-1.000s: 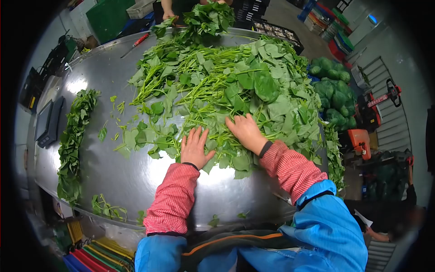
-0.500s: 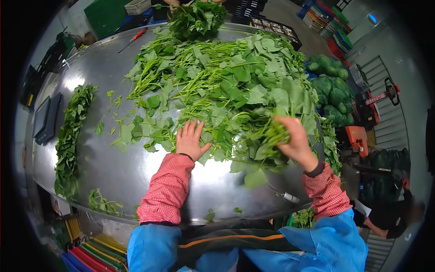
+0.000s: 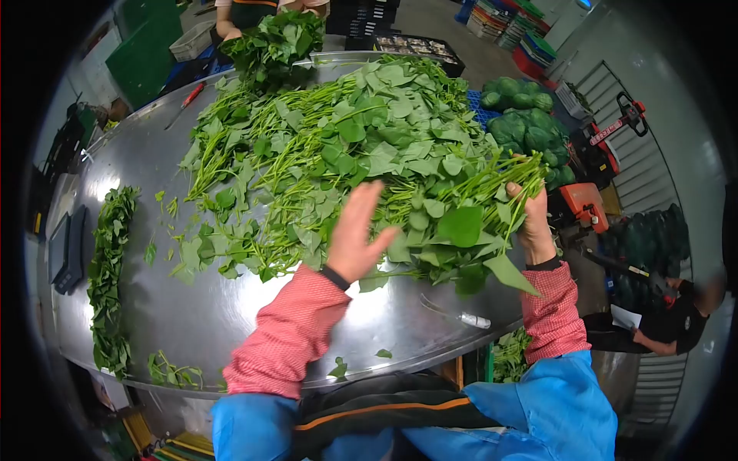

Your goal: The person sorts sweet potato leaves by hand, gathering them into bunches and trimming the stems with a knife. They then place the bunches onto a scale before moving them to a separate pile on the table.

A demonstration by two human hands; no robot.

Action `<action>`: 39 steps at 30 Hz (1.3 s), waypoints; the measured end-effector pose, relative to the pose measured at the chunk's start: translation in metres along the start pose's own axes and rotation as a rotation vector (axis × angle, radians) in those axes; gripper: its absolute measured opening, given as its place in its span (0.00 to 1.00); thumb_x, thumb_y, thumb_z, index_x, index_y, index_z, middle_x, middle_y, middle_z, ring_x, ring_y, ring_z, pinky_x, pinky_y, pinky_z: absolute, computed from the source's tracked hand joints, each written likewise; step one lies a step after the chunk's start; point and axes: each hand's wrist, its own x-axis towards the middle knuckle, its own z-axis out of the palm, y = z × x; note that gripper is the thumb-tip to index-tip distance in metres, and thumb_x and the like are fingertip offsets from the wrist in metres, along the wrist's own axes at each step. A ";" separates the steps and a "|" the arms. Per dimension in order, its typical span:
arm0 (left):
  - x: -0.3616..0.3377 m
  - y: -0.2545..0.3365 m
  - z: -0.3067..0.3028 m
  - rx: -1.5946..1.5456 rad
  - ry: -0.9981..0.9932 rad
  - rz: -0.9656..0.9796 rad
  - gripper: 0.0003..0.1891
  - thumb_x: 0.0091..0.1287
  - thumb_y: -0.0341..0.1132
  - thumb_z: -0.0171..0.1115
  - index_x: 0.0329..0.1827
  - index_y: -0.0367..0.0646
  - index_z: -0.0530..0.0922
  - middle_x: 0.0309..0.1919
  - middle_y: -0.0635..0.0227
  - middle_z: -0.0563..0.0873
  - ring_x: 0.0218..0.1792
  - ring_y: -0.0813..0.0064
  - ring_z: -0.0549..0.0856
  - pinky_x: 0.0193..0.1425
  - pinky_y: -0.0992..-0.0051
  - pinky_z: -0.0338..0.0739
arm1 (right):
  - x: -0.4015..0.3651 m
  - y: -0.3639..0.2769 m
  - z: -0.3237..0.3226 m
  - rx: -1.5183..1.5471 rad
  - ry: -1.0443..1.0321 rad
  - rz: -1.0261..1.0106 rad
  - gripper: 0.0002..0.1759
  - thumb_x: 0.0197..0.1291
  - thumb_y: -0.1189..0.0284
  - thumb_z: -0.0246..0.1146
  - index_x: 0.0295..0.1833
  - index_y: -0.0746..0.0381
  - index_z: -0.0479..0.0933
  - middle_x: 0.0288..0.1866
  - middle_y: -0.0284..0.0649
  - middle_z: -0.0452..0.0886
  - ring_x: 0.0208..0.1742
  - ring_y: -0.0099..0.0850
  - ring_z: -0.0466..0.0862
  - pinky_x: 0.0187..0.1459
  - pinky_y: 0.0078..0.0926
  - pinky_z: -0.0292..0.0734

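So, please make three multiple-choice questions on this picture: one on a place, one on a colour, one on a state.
1. Where lies the red-handled tool? A) far part of the table B) on a chair C) on the floor
2. Colour of the sleeves? A) yellow B) red check C) white
3. The right hand: A) empty B) flat on the table C) grips a bunch of greens
Answers: 1 A, it lies by the far rim; 2 B, both forearms show red check; 3 C, stems stick out above its fingers.
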 end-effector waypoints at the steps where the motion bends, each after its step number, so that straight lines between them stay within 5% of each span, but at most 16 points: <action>1: 0.008 0.010 0.018 -0.024 -0.033 0.029 0.39 0.60 0.43 0.64 0.72 0.38 0.58 0.69 0.48 0.63 0.72 0.53 0.60 0.74 0.61 0.55 | -0.004 0.002 0.001 -0.015 -0.020 0.019 0.30 0.52 0.73 0.68 0.62 0.61 0.68 0.48 0.33 0.76 0.45 0.24 0.77 0.49 0.23 0.74; 5: 0.024 0.025 0.080 -0.309 -0.180 -0.056 0.35 0.68 0.43 0.57 0.72 0.36 0.55 0.71 0.46 0.60 0.73 0.50 0.57 0.75 0.63 0.53 | -0.028 0.013 0.020 -0.076 -0.102 0.039 0.32 0.51 0.75 0.67 0.63 0.60 0.67 0.49 0.33 0.76 0.47 0.25 0.77 0.51 0.23 0.73; 6: 0.024 0.009 0.101 -0.342 -0.148 0.006 0.27 0.73 0.41 0.51 0.70 0.37 0.61 0.64 0.48 0.70 0.66 0.57 0.70 0.69 0.68 0.63 | -0.033 0.019 0.023 -0.065 -0.130 0.020 0.32 0.51 0.76 0.67 0.63 0.60 0.66 0.51 0.34 0.76 0.48 0.25 0.77 0.52 0.23 0.73; 10: 0.008 0.018 0.114 -0.880 -0.345 -0.374 0.20 0.76 0.43 0.45 0.60 0.37 0.73 0.39 0.75 0.83 0.36 0.86 0.79 0.42 0.82 0.76 | -0.053 0.040 0.032 -0.065 -0.116 0.055 0.35 0.53 0.78 0.67 0.66 0.62 0.61 0.54 0.37 0.75 0.53 0.27 0.77 0.55 0.26 0.73; 11: -0.001 0.016 0.118 -1.136 -0.372 -0.474 0.21 0.76 0.43 0.45 0.65 0.39 0.69 0.47 0.70 0.81 0.44 0.82 0.79 0.49 0.79 0.75 | -0.058 0.043 0.036 -0.088 -0.130 0.012 0.36 0.52 0.78 0.67 0.67 0.62 0.59 0.54 0.38 0.75 0.53 0.27 0.77 0.54 0.26 0.74; 14: -0.016 0.014 0.122 -1.369 -0.486 -0.262 0.29 0.75 0.40 0.42 0.75 0.37 0.50 0.73 0.62 0.56 0.73 0.72 0.57 0.74 0.74 0.51 | -0.070 0.052 0.047 -0.219 -0.060 -0.049 0.37 0.51 0.80 0.65 0.67 0.61 0.58 0.55 0.40 0.74 0.54 0.28 0.76 0.55 0.26 0.73; 15: -0.012 0.038 0.111 -1.478 -0.463 -0.501 0.36 0.71 0.40 0.48 0.76 0.37 0.42 0.73 0.60 0.55 0.73 0.69 0.57 0.75 0.73 0.51 | -0.075 0.051 0.051 -0.266 -0.025 -0.074 0.37 0.50 0.82 0.64 0.67 0.62 0.58 0.56 0.39 0.73 0.56 0.28 0.74 0.57 0.26 0.72; 18: -0.023 0.043 0.094 -1.052 -0.573 -0.318 0.55 0.54 0.40 0.71 0.76 0.40 0.38 0.71 0.58 0.57 0.71 0.66 0.59 0.73 0.69 0.55 | -0.081 0.053 0.058 -0.304 -0.001 -0.002 0.38 0.49 0.81 0.63 0.67 0.61 0.57 0.57 0.41 0.72 0.56 0.31 0.74 0.57 0.27 0.71; 21: -0.022 0.048 0.102 -1.095 -0.570 -0.351 0.44 0.48 0.31 0.76 0.68 0.40 0.58 0.57 0.64 0.73 0.57 0.70 0.76 0.61 0.70 0.72 | -0.088 0.043 0.068 -0.209 -0.097 0.070 0.40 0.48 0.79 0.62 0.68 0.62 0.55 0.57 0.43 0.71 0.58 0.33 0.73 0.58 0.28 0.69; 26: -0.029 0.050 0.109 -0.908 -0.271 -0.268 0.34 0.51 0.29 0.74 0.61 0.39 0.66 0.53 0.67 0.77 0.51 0.72 0.79 0.56 0.72 0.75 | -0.089 0.024 0.054 0.079 -0.405 0.206 0.44 0.47 0.72 0.61 0.71 0.63 0.52 0.60 0.50 0.68 0.63 0.38 0.69 0.63 0.31 0.65; 29: -0.018 0.062 0.115 -1.137 -0.174 -0.358 0.23 0.61 0.29 0.65 0.59 0.40 0.70 0.52 0.67 0.78 0.51 0.75 0.79 0.55 0.73 0.75 | -0.090 0.027 0.047 -0.475 -0.429 -0.097 0.44 0.48 0.67 0.63 0.71 0.63 0.53 0.60 0.55 0.68 0.62 0.43 0.70 0.65 0.35 0.63; 31: -0.018 0.056 0.110 -0.947 -0.119 -0.299 0.23 0.61 0.28 0.65 0.59 0.39 0.70 0.50 0.67 0.79 0.50 0.75 0.79 0.55 0.73 0.75 | -0.095 0.000 0.036 -0.818 -0.318 -0.220 0.44 0.49 0.60 0.65 0.71 0.60 0.56 0.56 0.53 0.70 0.59 0.46 0.71 0.59 0.39 0.66; 33: -0.015 0.056 0.079 -0.747 -0.321 -0.430 0.23 0.60 0.27 0.65 0.59 0.37 0.71 0.47 0.67 0.81 0.46 0.76 0.80 0.52 0.74 0.75 | -0.105 -0.027 0.020 -1.162 -0.206 -0.330 0.45 0.51 0.54 0.67 0.71 0.58 0.58 0.53 0.51 0.71 0.55 0.48 0.73 0.54 0.43 0.69; 34: -0.016 0.058 0.073 -0.843 -0.307 -0.453 0.21 0.57 0.25 0.65 0.55 0.36 0.74 0.43 0.69 0.81 0.41 0.77 0.80 0.48 0.75 0.75 | -0.110 -0.017 0.007 -1.078 -0.096 -0.409 0.40 0.51 0.52 0.67 0.68 0.56 0.64 0.44 0.46 0.74 0.47 0.43 0.76 0.44 0.43 0.70; 37: -0.015 0.046 0.027 -0.703 -0.451 -0.560 0.13 0.52 0.22 0.66 0.41 0.35 0.78 0.34 0.71 0.82 0.34 0.78 0.79 0.39 0.77 0.75 | -0.123 0.008 -0.017 -0.780 -0.222 0.096 0.30 0.54 0.52 0.64 0.57 0.59 0.71 0.36 0.45 0.76 0.41 0.43 0.78 0.37 0.43 0.72; 39: -0.010 0.060 -0.003 -0.558 -0.553 -0.573 0.11 0.52 0.22 0.66 0.39 0.34 0.78 0.32 0.71 0.82 0.32 0.78 0.79 0.37 0.77 0.74 | -0.156 0.096 -0.039 -1.282 -0.307 -0.032 0.20 0.53 0.56 0.63 0.45 0.59 0.75 0.33 0.40 0.77 0.37 0.40 0.79 0.34 0.39 0.74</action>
